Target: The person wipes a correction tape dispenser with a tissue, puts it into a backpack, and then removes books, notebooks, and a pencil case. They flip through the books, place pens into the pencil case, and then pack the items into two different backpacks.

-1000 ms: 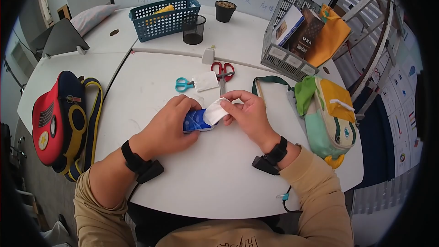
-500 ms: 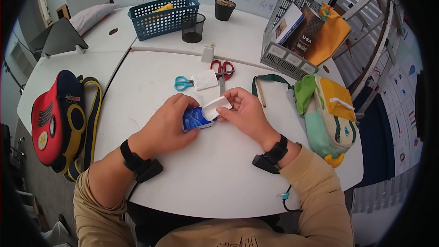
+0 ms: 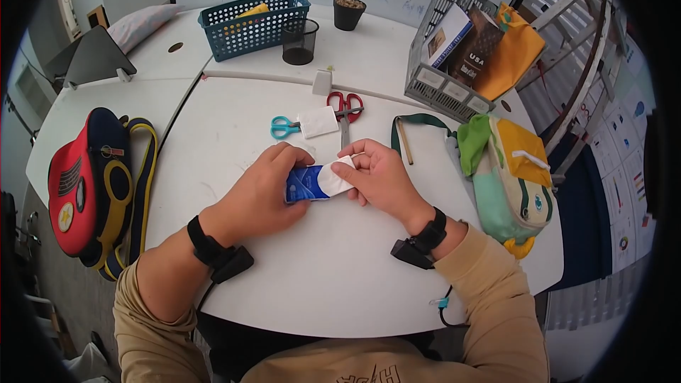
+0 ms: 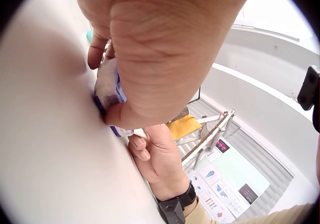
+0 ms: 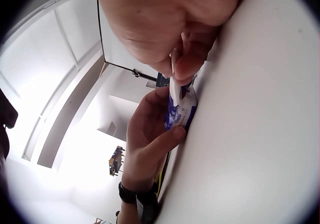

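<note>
A blue tissue pack [image 3: 303,184] lies low over the white table, its left end gripped between the thumb and fingers of my left hand [image 3: 264,186]. From its right end a folded white tissue [image 3: 335,180] sticks out, and my right hand [image 3: 383,179] pinches that between thumb and fingers. In the right wrist view the tissue [image 5: 175,91] overlaps the top of the pack [image 5: 179,115]. Beyond the hands lie teal-handled scissors [image 3: 281,128], a white folded square [image 3: 318,122] over their blades, and red-handled scissors [image 3: 345,108].
At the left stands a red and navy bag [image 3: 89,188]; at the right, a green and yellow backpack [image 3: 507,184]. Farther back are a teal basket [image 3: 248,32], a mesh cup [image 3: 299,46], a small pot [image 3: 348,14] and a grey crate [image 3: 448,93] holding books.
The tissue, tilted up half a second ago, now lies flatter across the pack's right end. My right fingers have shifted slightly with it, while the left hand keeps its grip.
</note>
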The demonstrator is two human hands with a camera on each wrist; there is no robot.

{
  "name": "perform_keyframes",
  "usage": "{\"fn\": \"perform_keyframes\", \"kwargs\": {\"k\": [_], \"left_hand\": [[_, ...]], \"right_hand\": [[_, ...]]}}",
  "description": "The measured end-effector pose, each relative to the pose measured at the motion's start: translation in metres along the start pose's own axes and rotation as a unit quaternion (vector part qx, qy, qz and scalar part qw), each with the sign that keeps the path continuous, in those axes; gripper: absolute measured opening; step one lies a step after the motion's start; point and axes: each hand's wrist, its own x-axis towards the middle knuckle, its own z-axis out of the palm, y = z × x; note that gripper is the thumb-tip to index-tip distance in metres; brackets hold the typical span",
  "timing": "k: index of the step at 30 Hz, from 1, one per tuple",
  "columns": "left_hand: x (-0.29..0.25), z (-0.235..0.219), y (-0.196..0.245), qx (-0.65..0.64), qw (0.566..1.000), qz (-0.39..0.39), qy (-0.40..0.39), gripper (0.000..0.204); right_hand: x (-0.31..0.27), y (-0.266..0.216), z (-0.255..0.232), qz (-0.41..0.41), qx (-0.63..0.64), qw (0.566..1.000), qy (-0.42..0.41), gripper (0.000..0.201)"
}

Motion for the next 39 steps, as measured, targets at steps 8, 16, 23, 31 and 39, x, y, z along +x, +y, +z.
{"fn": "perform_keyframes", "kwargs": {"k": [8, 16, 23, 31, 39], "left_hand": [[0.001, 0.001, 0.002, 0.009, 0.999, -0.022, 0.027, 0.057], [0.002, 0.001, 0.0, 0.006, 0.999, -0.015, 0.036, 0.059], [0.002, 0.003, 0.0, -0.003, 0.999, -0.011, 0.053, 0.06], [0.005, 0.004, 0.003, -0.017, 0.998, -0.008, 0.061, 0.06], [0.003, 0.008, -0.001, -0.023, 0.996, -0.009, 0.082, 0.063]], "right_hand": [[0.003, 0.007, 0.005, -0.036, 0.094, 0.994, 0.047, 0.031], [0.003, 0.014, 0.002, -0.056, 0.066, 0.994, 0.064, 0.028], [0.0, 0.009, 0.005, -0.052, 0.038, 0.996, 0.067, 0.025], [-0.005, 0.006, 0.012, -0.077, 0.072, 0.989, 0.103, 0.025], [-0.007, 0.003, 0.011, -0.027, 0.064, 0.995, 0.075, 0.023]]}}
